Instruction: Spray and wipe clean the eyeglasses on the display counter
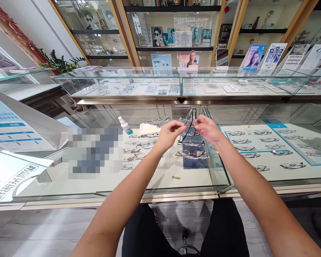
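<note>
Between my two hands, above the glass display case, a pair of dark-framed eyeglasses (190, 115) is held up, tilted on edge. My left hand (171, 134) pinches one side of it between thumb and fingers. On the other side, my right hand (206, 129) grips it with closed fingertips. Just behind and left of my left hand lie a crumpled cream cloth (149, 129) and a white spray bottle (125, 125) with a blue band. Below my hands, thin-rimmed glasses (192, 154) show over a dark blue panel (195, 163).
Rows of glasses fill the glass display case (160, 180) in front of me and continue to the right. A small gold-coloured piece (176, 177) lies near its front edge. A large printed stand (18, 125) occupies the left. Another glass counter (128, 73) runs behind.
</note>
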Demonstrator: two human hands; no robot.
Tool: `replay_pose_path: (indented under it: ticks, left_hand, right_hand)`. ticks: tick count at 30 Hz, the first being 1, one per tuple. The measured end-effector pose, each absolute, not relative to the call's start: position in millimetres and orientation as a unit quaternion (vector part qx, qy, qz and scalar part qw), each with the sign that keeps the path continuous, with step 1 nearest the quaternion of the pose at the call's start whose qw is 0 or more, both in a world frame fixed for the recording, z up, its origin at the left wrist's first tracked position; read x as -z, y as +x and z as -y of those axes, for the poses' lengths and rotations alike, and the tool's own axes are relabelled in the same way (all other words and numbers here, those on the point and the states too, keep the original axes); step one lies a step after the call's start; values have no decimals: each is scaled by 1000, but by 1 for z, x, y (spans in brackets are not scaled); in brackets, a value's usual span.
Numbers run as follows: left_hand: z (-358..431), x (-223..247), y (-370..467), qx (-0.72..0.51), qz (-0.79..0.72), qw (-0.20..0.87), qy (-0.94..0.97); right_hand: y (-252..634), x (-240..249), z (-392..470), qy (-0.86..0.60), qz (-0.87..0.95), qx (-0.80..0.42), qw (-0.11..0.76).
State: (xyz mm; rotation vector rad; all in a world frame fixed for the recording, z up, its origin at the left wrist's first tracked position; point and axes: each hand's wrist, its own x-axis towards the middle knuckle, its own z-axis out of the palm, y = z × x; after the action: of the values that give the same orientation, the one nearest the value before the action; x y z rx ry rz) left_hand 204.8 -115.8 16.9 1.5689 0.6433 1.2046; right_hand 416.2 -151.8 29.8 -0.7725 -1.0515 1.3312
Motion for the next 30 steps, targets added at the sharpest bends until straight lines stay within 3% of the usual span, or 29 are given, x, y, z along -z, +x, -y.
replay_pose_path:
  ticks: [10, 20, 30]
  left_hand:
    - [115, -16, 206, -496, -257, 478, 678]
    - [115, -21, 198, -465, -269, 420, 731]
    - [111, -23, 196, -469, -270, 466, 700]
  right_hand:
    - [413, -30, 152, -325, 486, -561, 586]
    - [430, -29, 148, -386, 585, -462, 543]
    - [437, -37, 153, -364, 573, -464, 569]
